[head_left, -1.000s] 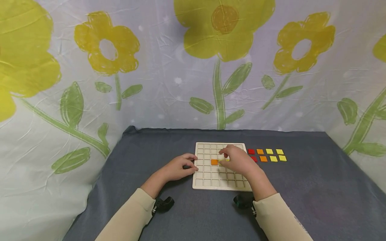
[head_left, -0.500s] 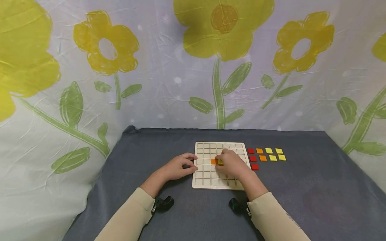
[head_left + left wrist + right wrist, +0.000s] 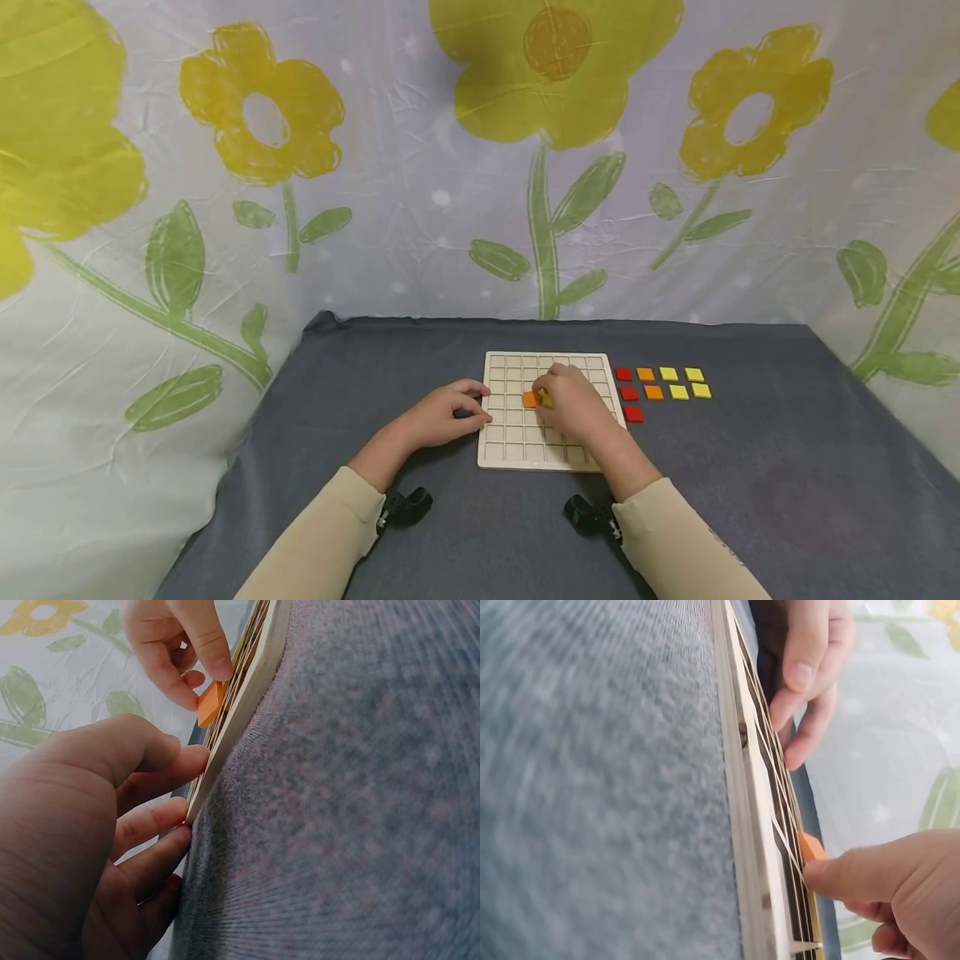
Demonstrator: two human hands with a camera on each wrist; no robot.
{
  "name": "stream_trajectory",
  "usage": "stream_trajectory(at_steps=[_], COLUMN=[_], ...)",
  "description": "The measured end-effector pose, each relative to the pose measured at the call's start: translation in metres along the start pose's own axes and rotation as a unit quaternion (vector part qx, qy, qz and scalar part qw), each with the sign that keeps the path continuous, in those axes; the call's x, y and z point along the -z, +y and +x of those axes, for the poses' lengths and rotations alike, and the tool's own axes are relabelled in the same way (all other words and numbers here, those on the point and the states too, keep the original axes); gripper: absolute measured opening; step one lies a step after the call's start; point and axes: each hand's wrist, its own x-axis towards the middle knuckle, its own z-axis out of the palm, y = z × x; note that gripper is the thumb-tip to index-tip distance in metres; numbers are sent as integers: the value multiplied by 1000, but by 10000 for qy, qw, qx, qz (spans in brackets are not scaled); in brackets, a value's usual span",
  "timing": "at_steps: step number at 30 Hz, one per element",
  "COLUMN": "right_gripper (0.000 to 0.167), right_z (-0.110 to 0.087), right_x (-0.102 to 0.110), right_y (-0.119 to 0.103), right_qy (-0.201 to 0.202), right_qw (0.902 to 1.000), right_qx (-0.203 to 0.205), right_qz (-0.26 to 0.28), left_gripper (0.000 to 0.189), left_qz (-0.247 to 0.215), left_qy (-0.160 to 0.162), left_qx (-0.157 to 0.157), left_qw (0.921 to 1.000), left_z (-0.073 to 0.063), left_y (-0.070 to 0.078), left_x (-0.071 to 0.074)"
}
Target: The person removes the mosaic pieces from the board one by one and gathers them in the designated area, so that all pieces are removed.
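A pale wooden grid board [image 3: 517, 454] lies on the dark cloth. My left hand [image 3: 444, 417] rests its thumb and fingertips against the board's left edge. Over the middle of the grid, my right hand [image 3: 573, 404] pinches a yellow square tile [image 3: 547, 400] between thumb and fingers, which partly hide it. Directly left of that lies an orange square tile [image 3: 530, 400]. In the left wrist view the orange tile [image 3: 211, 703] looks tipped up from the board, close to the right fingertips. The right wrist view shows the orange tile [image 3: 811, 846] beside the right thumb.
Right of the board lie loose tiles in columns: red tiles [image 3: 628, 393], orange tiles [image 3: 654, 392] and several yellow tiles [image 3: 678, 392]. A dark cloth [image 3: 757, 467] covers the table. Behind hangs a white curtain [image 3: 405, 208] with yellow flowers.
My right hand has moved left and down onto the grid at the yellow tile, uncovering a third red tile beside the board. My left hand stays at the board's edge.
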Motion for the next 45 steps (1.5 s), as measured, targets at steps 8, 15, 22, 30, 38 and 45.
stream_trajectory(at_steps=[8, 15, 22, 30, 38, 45], right_gripper=[19, 20, 29, 32, 31, 32], right_z=[0, 0, -6, -13, -18, -28], right_x=[7, 24, 46, 70, 88, 103], right_y=[-1, 9, 18, 32, 48, 62], right_qy=[216, 59, -219, -204, -254, -394], right_qw=[9997, 9967, 9860, 9762, 9685, 9631], right_qx=[104, -83, -529, -786, -1097, -1381], right_qz=[111, 809, 1568, 2012, 2223, 2277], left_gripper=[15, 16, 16, 17, 16, 16], left_qz=[4, -43, -40, -51, -49, -47], left_qy=[-22, -20, -45, -29, 34, 27], left_qx=[37, 45, 15, 8, 14, -28], left_qw=[10000, 10000, 10000, 10000, 10000, 10000], left_z=[2, 1, 0, -1, -2, -1], left_y=[2, 0, 2, 3, 2, -1], left_x=[1, 0, 1, 0, 0, -2])
